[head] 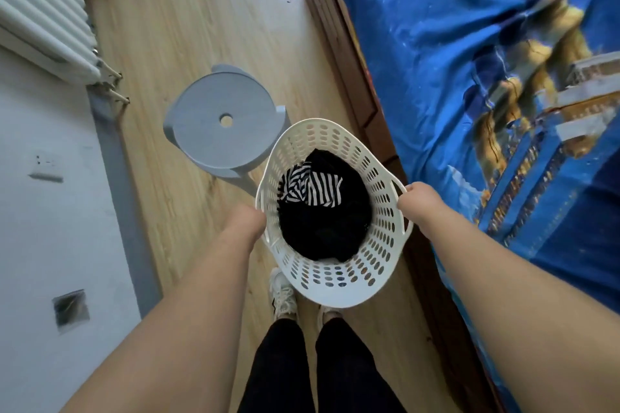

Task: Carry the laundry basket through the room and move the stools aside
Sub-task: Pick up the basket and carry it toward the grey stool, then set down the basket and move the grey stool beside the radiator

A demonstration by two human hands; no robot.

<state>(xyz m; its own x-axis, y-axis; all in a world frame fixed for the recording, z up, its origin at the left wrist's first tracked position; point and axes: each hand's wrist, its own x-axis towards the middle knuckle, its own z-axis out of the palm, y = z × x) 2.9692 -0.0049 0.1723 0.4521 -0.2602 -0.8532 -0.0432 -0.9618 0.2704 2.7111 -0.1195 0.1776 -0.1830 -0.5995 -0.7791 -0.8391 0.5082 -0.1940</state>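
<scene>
A white perforated laundry basket (335,282) hangs in front of my legs, above the wooden floor. Black clothes (322,228) and a black-and-white striped garment (312,188) lie inside it. My left hand (248,221) grips the basket's left rim and my right hand (416,201) grips its right rim. A round grey stool (214,141) with a small hole in its seat stands on the floor just ahead and to the left of the basket, its near edge hidden behind the basket rim.
A bed with a blue printed cover (469,77) and a wooden frame (352,84) runs along the right. A white wall (50,211) and a white radiator (37,3) line the left. The wooden floor (201,10) forms a narrow passage between them.
</scene>
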